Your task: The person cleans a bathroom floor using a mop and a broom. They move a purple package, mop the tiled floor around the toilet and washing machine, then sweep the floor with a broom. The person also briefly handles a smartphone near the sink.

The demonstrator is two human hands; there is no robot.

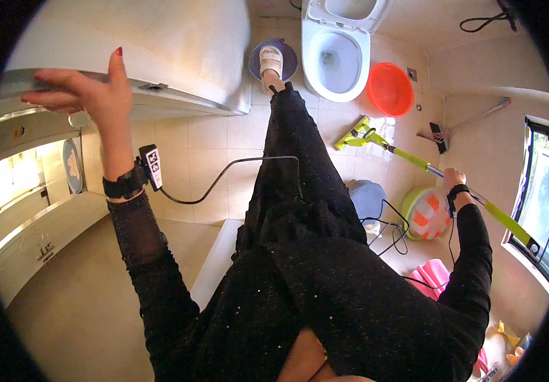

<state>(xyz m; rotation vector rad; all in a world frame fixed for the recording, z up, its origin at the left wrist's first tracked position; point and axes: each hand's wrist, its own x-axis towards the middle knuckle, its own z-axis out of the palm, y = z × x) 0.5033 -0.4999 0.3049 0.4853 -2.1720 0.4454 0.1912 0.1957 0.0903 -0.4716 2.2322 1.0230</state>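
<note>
Around the pole of a lime-green and silver sponge mop point(410, 157), my right hand point(454, 179) is closed. The mop's head point(354, 133) rests on the tiled floor near a wet, shiny patch. My left hand point(98, 95) is raised at the edge of a pale door point(169, 52), its fingers and thumb spread. Nothing shows in that hand; whether its fingers touch the door cannot be told. A metal latch plate point(153, 87) sits in the door edge beside it. One sandalled foot point(271, 62) is on a round blue-grey mat point(290, 59).
A white toilet point(309, 67) with raised lid stands ahead, a red basin point(390, 90) beside it. A broom point(480, 114) leans by the right wall. A blue-grey bin point(367, 193), a green-rimmed tub point(407, 210) and pink cloth point(429, 274) are at right. A cable point(236, 161) runs from my left wrist.
</note>
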